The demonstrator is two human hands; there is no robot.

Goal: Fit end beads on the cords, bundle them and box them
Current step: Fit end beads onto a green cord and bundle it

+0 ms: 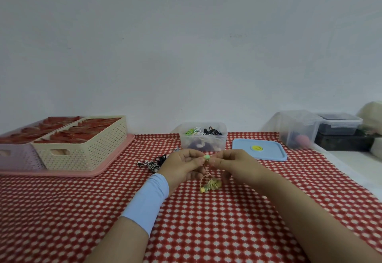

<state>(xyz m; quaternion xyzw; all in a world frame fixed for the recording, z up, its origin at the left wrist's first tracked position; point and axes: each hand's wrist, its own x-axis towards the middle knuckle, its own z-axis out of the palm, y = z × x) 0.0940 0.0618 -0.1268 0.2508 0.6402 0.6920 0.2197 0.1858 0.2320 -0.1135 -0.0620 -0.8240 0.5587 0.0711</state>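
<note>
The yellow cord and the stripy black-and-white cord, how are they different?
The yellow cord is held up by the left hand and right hand, with a green bead at its top; the black-and-white cord lies on the tablecloth, untouched. The yellow cord is one colour; the black-and-white cord is striped. Both look wound into small bundles.

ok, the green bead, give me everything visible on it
The green bead is small, rounded and pale green, and looks like smooth plastic. It is held above the checked cloth, pinched between the fingers of the left hand and right hand. A thin yellow cord drops from under it to a small bundle. Its hole is hidden.
</note>
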